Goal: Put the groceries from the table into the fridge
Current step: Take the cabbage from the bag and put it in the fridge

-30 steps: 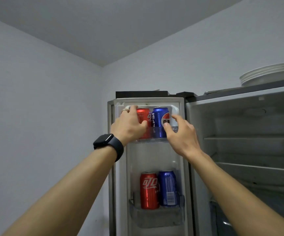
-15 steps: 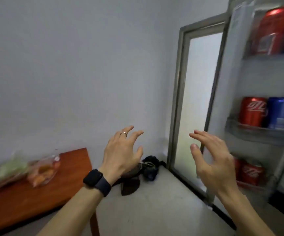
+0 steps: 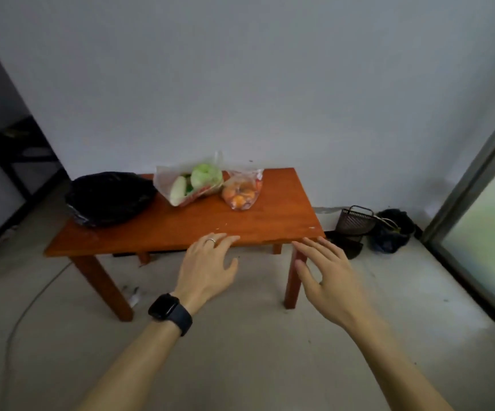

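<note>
A low orange-brown wooden table [image 3: 198, 223] stands against the white wall. On it lie a clear bag of green vegetables [image 3: 192, 183], a clear bag of oranges [image 3: 241, 192] to its right, and a black plastic bag [image 3: 108, 198] at the left end. My left hand [image 3: 207, 266], with a ring and a black watch, hovers in front of the table's near edge, fingers spread and holding nothing. My right hand [image 3: 326, 272] hangs beside it near the table's right front leg, also spread with nothing in it. The fridge is out of view.
A dark basket [image 3: 354, 221] and a dark bag [image 3: 393, 229] sit on the floor right of the table. A glass door frame [image 3: 471, 173] runs along the right edge. A grey cable [image 3: 32, 301] lies on the concrete floor at left. A dark doorway opens at far left.
The view has swung from the fridge door with its cans down and left to the table. Both hands let go of the cans and now hover with nothing in them before the table.
</note>
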A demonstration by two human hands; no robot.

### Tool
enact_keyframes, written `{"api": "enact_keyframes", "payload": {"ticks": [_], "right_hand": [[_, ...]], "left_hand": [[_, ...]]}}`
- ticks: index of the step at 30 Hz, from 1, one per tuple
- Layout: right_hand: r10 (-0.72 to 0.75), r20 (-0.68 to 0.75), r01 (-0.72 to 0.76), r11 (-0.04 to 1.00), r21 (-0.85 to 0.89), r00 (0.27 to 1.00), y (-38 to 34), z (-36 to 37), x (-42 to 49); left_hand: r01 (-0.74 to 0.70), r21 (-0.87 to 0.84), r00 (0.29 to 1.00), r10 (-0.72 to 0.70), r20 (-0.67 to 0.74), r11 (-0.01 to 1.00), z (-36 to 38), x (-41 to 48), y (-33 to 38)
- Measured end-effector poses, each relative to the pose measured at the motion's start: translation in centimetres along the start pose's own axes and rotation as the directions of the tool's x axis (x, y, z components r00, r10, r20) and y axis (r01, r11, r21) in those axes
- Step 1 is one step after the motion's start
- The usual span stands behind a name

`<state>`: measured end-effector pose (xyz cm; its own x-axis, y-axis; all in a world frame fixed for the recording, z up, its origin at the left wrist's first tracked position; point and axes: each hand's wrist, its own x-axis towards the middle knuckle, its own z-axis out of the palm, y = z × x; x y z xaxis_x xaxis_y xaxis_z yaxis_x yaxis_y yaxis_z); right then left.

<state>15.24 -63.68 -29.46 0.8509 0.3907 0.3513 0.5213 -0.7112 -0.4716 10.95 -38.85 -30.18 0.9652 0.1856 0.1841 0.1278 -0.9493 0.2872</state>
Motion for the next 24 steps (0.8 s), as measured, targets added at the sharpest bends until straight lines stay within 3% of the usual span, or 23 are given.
{"api": "enact_keyframes", "payload": {"ticks": [7, 14, 24], "right_hand": [[-0.039, 0.19, 0.025, 0.997, 0.077, 0.981, -8.2, 9.4, 4.1], [-0.059, 0.323, 0.026, 0.994, 0.105, 0.944, -11.6, 17.1, 9.7], [-0.005, 0.381, -0.07, 0.98, 0.184, 0.925, -11.6, 28.2, 23.7]], "left_hand": [[0.131, -0.03, 0.991, -0.13, 0.044, 0.991, -1.5, -1.3, -12.3], [0.207, -0.053, 0.974, -0.201, 0.1, 0.977, 0.2, 1.1, -21.2], [0.111, 0.015, 0.989, -0.112, 0.097, 0.994, 1.6, 16.7, -31.1]]}}
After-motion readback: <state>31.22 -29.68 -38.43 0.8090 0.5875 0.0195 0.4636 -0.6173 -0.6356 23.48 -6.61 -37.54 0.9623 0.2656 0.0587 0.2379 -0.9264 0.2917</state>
